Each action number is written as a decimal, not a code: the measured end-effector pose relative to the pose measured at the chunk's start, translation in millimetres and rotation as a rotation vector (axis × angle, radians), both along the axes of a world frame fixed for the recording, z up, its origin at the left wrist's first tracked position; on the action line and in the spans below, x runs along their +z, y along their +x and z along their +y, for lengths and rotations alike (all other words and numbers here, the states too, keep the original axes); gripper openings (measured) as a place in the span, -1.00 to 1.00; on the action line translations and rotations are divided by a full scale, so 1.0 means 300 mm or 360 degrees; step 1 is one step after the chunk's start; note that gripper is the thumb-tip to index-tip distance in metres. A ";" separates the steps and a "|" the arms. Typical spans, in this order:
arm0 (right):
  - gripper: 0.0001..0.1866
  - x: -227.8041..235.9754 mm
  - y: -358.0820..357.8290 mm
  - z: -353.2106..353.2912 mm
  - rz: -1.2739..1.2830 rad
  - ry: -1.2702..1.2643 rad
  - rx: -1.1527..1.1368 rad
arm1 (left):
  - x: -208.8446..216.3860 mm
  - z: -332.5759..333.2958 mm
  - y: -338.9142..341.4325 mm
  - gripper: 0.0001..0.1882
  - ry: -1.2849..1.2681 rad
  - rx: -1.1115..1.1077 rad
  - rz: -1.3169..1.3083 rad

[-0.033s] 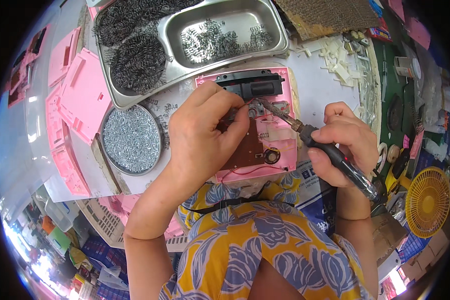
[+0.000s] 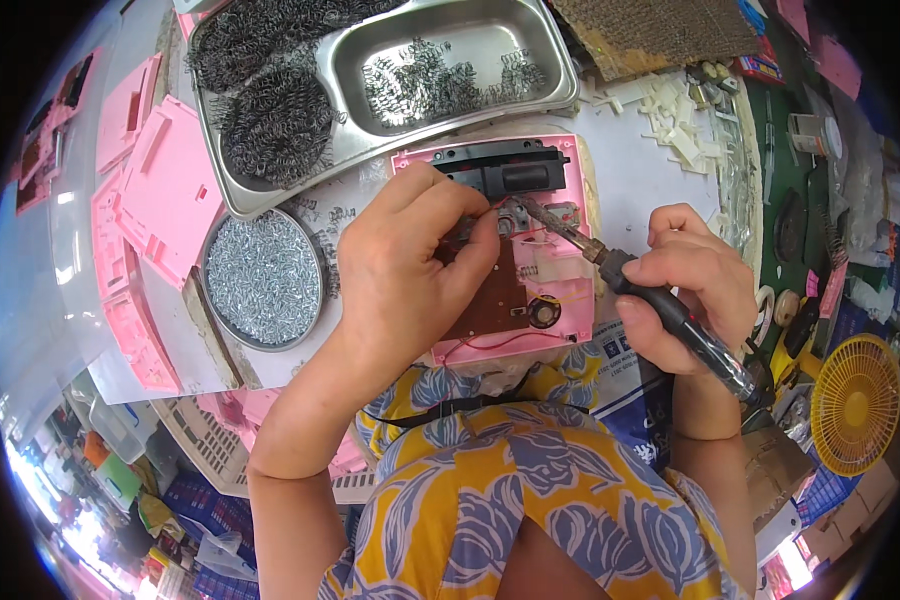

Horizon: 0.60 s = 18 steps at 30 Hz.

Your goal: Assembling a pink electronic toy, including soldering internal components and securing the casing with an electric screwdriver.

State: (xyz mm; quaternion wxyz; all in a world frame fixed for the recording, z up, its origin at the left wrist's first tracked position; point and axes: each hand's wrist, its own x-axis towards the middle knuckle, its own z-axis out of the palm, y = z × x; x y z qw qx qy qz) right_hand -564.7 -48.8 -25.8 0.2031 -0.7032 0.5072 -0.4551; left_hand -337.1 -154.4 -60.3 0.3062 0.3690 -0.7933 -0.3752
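Note:
In front of me lies a pink plastic housing (image 2: 577,312). A long black plastic part (image 2: 505,174) crosses its far end, with a brown board (image 2: 490,300) and a small round black part (image 2: 544,312) nearer me. Over the housing's left side, my left hand (image 2: 400,265) pinches a thin red wire (image 2: 497,205) between thumb and fingers. My right hand (image 2: 695,280) grips a soldering iron (image 2: 660,302) by its dark handle. The iron's tip points down-left into the housing, beside the pinched wire; whether they touch is too small to tell.
Beyond the housing stands a metal tray (image 2: 450,128) with many black springs. A round dish of small screws (image 2: 263,280) sits at left, by several pink plastic panels (image 2: 175,190). White plastic pieces (image 2: 675,125) lie at far right; a yellow fan (image 2: 856,405) is at right.

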 end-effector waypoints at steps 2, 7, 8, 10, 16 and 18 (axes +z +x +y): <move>-0.73 -0.002 0.004 -0.001 -0.0003 0.0004 -0.0006 | 0.000 0.000 0.001 -0.87 0.0003 -0.0001 0.0000; -0.71 -0.001 0.004 -0.008 0.0054 -0.0029 0.0003 | 0.004 0.000 0.000 -0.87 0.0023 0.0007 0.0011; -0.71 0.002 0.003 -0.007 0.0075 -0.0024 0.0012 | 0.004 0.001 -0.001 -0.87 0.0032 0.0009 0.0015; -0.70 0.009 0.004 -0.007 0.0134 -0.0031 0.0012 | 0.002 0.002 -0.003 -0.88 0.0035 0.0014 0.0010; -0.68 0.034 0.003 -0.015 0.0294 -0.0016 0.0078 | -0.004 0.004 -0.003 -0.88 0.0013 0.0027 -0.0003; -0.68 0.040 -0.001 -0.012 0.0276 0.0008 0.0093 | -0.002 0.004 -0.004 -0.88 0.0004 0.0027 -0.0010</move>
